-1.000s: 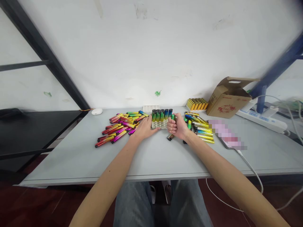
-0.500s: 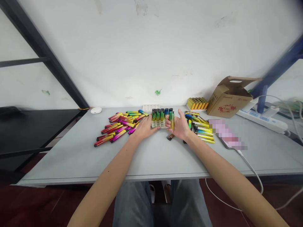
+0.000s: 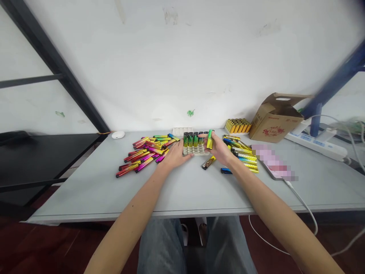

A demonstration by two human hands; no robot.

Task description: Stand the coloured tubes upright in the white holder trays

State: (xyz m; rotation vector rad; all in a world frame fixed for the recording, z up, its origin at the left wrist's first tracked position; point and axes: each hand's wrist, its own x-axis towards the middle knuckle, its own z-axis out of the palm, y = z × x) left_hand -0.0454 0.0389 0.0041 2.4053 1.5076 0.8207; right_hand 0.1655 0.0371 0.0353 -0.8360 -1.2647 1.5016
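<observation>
A white tray with round holes (image 3: 196,151) holds several upright green-and-blue lighters (image 3: 191,139) along its back. My left hand (image 3: 174,155) rests at the tray's left edge, fingers forward and thumb stretched out along the front. In my right hand (image 3: 218,148) is a green-yellow lighter (image 3: 210,140), held over the tray's right side. A brown-gold lighter (image 3: 208,162) lies on the table in front of the tray. Red, yellow and purple lighters (image 3: 142,156) are piled on the left. More yellow and blue lighters (image 3: 246,158) lie to the right, partly behind my right hand.
A filled tray of yellow lighters (image 3: 238,126) and an open cardboard box (image 3: 275,121) stand at the back right. A phone (image 3: 272,161) with a cable and a power strip (image 3: 316,142) are farther right. A white case (image 3: 118,135) sits back left; another white tray (image 3: 182,131) lies behind.
My right hand has turned over with the lighter, from palm up to palm more inward. The lighter is raised slightly and tilted. My left hand stays at the tray.
</observation>
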